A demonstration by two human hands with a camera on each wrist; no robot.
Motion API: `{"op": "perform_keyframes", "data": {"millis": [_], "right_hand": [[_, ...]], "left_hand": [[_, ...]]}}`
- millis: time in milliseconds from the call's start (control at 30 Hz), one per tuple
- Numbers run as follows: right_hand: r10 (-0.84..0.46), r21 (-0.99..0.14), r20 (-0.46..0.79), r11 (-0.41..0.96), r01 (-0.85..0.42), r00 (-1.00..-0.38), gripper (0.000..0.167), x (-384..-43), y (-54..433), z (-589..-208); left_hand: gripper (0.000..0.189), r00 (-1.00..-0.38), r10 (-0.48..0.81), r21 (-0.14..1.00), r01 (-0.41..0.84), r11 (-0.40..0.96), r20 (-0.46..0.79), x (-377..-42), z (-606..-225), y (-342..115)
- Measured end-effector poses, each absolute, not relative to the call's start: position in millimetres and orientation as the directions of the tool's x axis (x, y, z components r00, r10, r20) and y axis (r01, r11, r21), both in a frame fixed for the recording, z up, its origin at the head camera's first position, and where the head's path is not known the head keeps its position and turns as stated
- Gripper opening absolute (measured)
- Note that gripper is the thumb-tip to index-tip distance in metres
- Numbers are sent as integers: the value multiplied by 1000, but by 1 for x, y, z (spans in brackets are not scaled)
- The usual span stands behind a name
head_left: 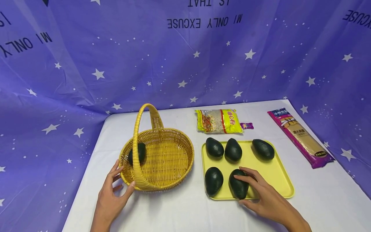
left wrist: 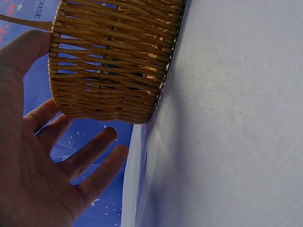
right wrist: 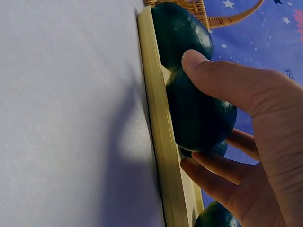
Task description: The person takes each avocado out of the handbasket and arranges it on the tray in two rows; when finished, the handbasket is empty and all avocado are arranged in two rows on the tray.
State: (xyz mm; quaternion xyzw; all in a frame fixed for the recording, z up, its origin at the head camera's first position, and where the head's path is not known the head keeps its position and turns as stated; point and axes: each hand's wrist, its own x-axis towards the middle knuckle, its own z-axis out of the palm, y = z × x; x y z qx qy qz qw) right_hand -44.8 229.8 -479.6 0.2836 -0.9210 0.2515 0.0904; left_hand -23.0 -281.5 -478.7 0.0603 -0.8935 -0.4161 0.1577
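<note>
My left hand (head_left: 111, 196) reaches to the near left side of a yellow wicker basket (head_left: 185, 141), its thumb and index fingertips at the rim. In the left wrist view the ring and little fingers spread free of the basket wall (left wrist: 113, 61). One dark green avocado (head_left: 141, 152) lies inside the basket, partly behind the handle. At the front of a yellow tray (head_left: 278, 180), my right hand (head_left: 262, 196) grips an avocado (head_left: 238, 185) between thumb and fingers. Close by in the tray is another avocado (head_left: 214, 181); three more lie along its far side.
Beyond the tray lies a yellow pasta bag (head_left: 217, 121) with a small purple packet (head_left: 247, 126) beside it. A long purple noodle pack (head_left: 301, 137) sits at the right table edge. Purple starry cloth (head_left: 162, 64) hangs behind the white table. The basket's arched handle (head_left: 137, 141) stands upright.
</note>
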Motion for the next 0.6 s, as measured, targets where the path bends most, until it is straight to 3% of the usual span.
{"op": "perform_keyframes", "data": {"millis": [600], "right_hand": [[-465,-419,288,725,-547,-837,94,-42,230,-482]], "left_hand": [[73,-944,-242,768,17,640,222,-24,-479,-282]]}}
